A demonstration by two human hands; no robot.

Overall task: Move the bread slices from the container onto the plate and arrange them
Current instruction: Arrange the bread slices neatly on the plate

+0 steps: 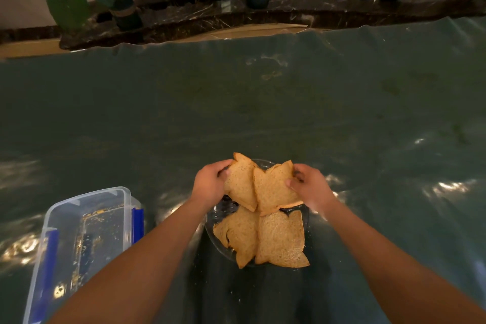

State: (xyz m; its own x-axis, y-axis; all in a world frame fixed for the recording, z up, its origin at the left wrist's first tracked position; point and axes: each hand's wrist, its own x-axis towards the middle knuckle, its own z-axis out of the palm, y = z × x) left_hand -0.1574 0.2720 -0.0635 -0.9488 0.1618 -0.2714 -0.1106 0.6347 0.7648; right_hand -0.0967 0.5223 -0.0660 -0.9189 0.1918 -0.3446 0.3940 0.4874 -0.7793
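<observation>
Gripping one brown bread slice [240, 181] at its far-left edge with the left hand [209, 184], and pinching the neighbouring slice [273, 189] at its right edge with the right hand [307, 187]. Both held over the far half of a clear glass plate [219, 214], overlapping each other. Two more slices [263, 237] lying flat side by side on the near half. Off to the left on the green plastic table cover [236, 100], a clear plastic container [86, 242] with blue clips, holding only crumbs.

head view | worn high, faces forward and down | close over plate [210, 214] | no second view
</observation>
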